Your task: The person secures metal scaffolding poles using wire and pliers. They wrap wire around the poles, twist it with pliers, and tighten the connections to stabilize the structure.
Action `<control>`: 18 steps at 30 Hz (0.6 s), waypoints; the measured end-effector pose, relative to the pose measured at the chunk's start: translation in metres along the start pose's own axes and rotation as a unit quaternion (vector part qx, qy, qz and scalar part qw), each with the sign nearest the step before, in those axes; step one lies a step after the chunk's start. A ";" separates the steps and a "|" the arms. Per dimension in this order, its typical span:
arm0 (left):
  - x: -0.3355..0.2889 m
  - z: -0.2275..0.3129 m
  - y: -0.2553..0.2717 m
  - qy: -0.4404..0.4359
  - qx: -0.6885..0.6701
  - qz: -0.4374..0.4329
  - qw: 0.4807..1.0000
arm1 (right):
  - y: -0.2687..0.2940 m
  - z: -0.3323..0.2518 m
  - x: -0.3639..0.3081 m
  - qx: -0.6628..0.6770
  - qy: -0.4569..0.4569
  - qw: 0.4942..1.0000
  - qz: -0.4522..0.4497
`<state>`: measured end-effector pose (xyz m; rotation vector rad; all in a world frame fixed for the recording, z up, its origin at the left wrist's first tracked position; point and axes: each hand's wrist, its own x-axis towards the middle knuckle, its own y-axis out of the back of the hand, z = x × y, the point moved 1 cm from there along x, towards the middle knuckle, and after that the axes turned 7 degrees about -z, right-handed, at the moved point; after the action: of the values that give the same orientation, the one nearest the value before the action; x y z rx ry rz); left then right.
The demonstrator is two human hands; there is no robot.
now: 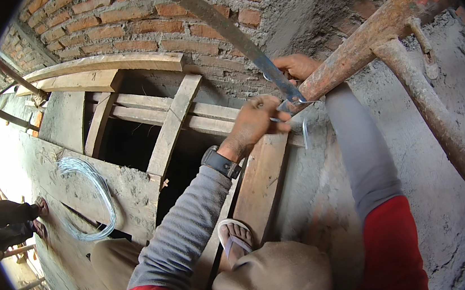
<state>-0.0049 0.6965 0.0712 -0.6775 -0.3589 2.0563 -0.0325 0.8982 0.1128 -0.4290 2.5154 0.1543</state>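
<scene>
In the head view, the left hand (253, 123), fingers curled, and the right hand (298, 67), partly hidden, flank the metal bar (235, 36) where it meets the rusty pipe (347, 53); I cannot tell what either grips. The wire (306, 133) below them, if slack, could let the bar slip.

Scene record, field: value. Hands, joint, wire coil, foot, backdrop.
left hand: beside joint, grip unclear
right hand: pipe's far side, partly hidden
joint: flat grey metal bar meeting rusty red metal pipe
wire: silvery round coil, person's left
foot: sandaled foot near pale wooden beam
backdrop: red brick wall
</scene>
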 end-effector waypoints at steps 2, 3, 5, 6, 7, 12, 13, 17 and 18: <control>0.011 0.018 0.016 -0.142 -0.013 0.060 0.988 | -0.003 0.001 -0.001 0.007 0.017 1.000 0.020; 0.016 0.023 0.023 -0.163 0.016 0.024 0.986 | -0.002 0.002 -0.002 0.023 0.034 0.998 0.038; 0.024 0.023 0.030 -0.206 0.089 0.012 0.974 | 0.002 0.006 -0.002 0.087 0.041 0.995 0.042; 0.029 0.018 0.029 -0.239 0.132 0.030 0.961 | 0.005 0.007 -0.001 0.096 0.058 0.994 0.014; 0.034 0.013 0.027 -0.272 0.176 0.046 0.945 | 0.007 0.009 0.001 0.106 0.077 0.991 -0.014; 0.065 -0.012 0.018 -0.306 -0.008 -0.028 0.951 | 0.014 0.009 0.004 0.120 0.062 0.991 -0.005; 0.071 -0.014 0.017 -0.314 -0.034 -0.028 0.948 | 0.013 0.008 0.002 0.135 0.032 0.990 -0.019; 0.085 -0.007 0.020 -0.311 -0.102 -0.110 0.938 | 0.003 0.002 -0.005 0.230 0.032 0.965 -0.126; 0.085 -0.004 0.020 -0.323 -0.096 -0.117 0.934 | 0.002 0.002 -0.005 0.215 0.036 0.975 -0.043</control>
<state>-0.0531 0.7570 0.0299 -0.0349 -0.9784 1.9791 -0.0282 0.9021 0.1139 -0.3667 2.5002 -0.4392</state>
